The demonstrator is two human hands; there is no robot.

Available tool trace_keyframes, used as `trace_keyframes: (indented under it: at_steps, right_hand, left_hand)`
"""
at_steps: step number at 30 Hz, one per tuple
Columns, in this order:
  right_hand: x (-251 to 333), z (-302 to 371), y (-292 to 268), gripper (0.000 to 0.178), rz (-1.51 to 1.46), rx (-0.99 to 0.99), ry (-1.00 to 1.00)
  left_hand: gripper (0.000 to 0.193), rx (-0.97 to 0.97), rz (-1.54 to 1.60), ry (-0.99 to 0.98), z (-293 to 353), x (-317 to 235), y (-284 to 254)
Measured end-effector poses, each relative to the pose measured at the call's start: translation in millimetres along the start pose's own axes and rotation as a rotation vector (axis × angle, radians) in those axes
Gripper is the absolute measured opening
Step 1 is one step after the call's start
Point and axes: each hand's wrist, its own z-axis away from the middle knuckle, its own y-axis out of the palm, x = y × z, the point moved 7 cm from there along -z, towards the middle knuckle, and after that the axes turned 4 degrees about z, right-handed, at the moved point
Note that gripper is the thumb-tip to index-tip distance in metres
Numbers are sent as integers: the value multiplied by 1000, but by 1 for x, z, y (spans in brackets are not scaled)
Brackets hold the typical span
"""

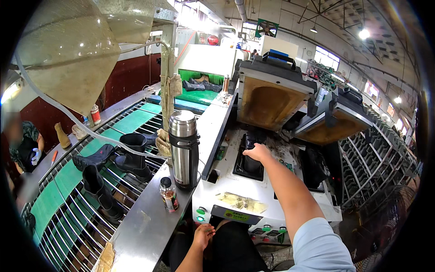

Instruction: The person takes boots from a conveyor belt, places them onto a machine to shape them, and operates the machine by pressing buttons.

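Note:
My right arm stretches forward over the white machine. There my right hand is closed on the upper part of a black boot, which sits in the machine's left recess. The boot's far side is hidden behind my fingers. Low in front of the machine, my left hand is loosely bent with nothing visible in it, just below a lit green button. Above the boot a hinged lid with a brown padded underside stands raised. Another black boot lies in the right recess under a second raised lid.
A steel flask and a small bottle stand on the metal ledge to my left. Beyond it, several black boots lie on a roller conveyor with a green belt. Another person is at the far left; racks stand at right.

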Motion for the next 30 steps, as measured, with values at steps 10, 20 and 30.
trace_keyframes:
  at_steps: [10, 20, 30]
  right_hand:
    - [4, 26, -14, 77, -75, -20, 36]
    - [-16, 84, 1, 70, 24, -190, -310]
    - [-213, 163, -68, 37, -185, -731, -408]
  left_hand:
    - [36, -35, -27, 252, 21, -25, -2]
    - [61, -13, -141, 403, 30, -20, 33]
    - [68, -178, -152, 530, 11, -39, 66]
